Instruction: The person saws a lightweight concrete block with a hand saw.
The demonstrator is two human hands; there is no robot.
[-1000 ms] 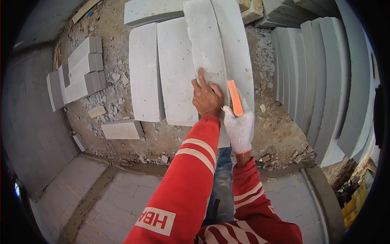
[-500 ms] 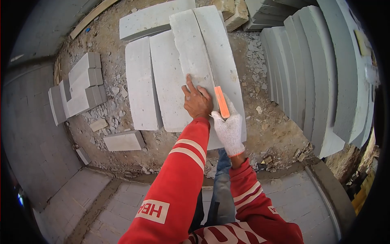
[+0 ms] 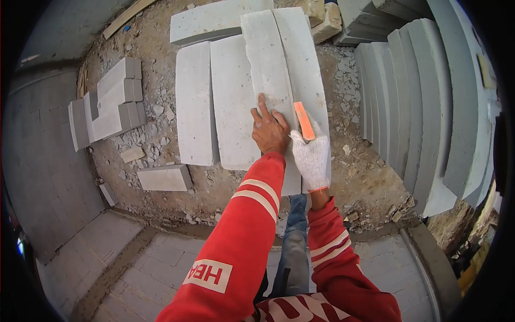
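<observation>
My right hand (image 3: 312, 158), in a white knitted glove, is wrapped round the orange handle (image 3: 304, 121) of what looks like a hand saw. Its thin blade shows only edge-on, lying along a long narrow slit between two pale concrete pieces. My bare left hand (image 3: 270, 129) rests with fingers apart on the left-hand piece (image 3: 266, 53), just beside the slit. To the right of the slit lies the other piece (image 3: 303, 53), partly under my gloved hand. Both sit raised on further pale blocks (image 3: 230, 102).
Tall pale slabs (image 3: 407, 96) stand in a row on the right. Cut blocks (image 3: 115, 99) lie stacked at left, near a loose block (image 3: 163, 177). Another block (image 3: 220, 21) lies behind. Rubble (image 3: 346, 75) covers the dirt around, and a low wall edge runs before me.
My right hand and the orange handle have slid slightly forward along the slit. My left hand stays on the block. The whole view has shifted a little.
</observation>
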